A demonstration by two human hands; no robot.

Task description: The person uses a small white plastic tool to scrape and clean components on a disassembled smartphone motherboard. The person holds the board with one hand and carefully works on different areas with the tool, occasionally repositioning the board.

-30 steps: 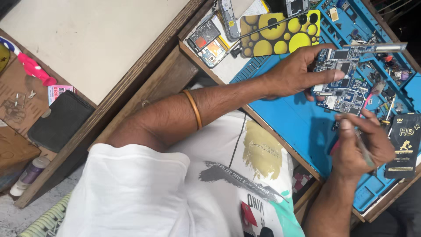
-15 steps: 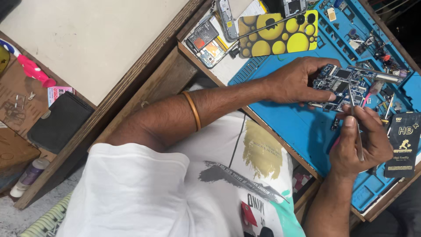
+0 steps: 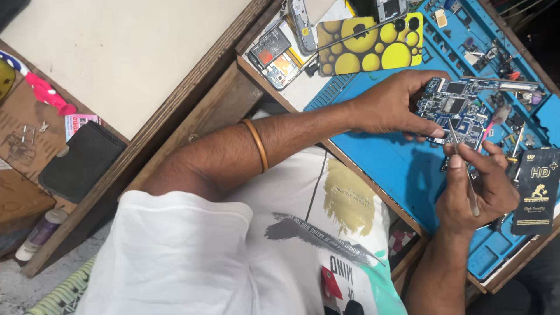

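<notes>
My left hand grips the near edge of a blue circuit board, holding it just above the blue work mat. A gold bangle sits on that forearm. My right hand pinches thin metal tweezers whose tips touch the board's lower part. Small chips and metal shields cover the board.
A yellow-and-black bubble-pattern phone case lies at the mat's far edge, with opened phone parts beside it. A black packet rests at the right. Loose small tools and parts crowd the mat's right side. A black pouch lies on the floor to the left.
The right hand has lifted and brought the tweezers' tips onto the board. The left hand has kept its hold, shifting the board slightly.
</notes>
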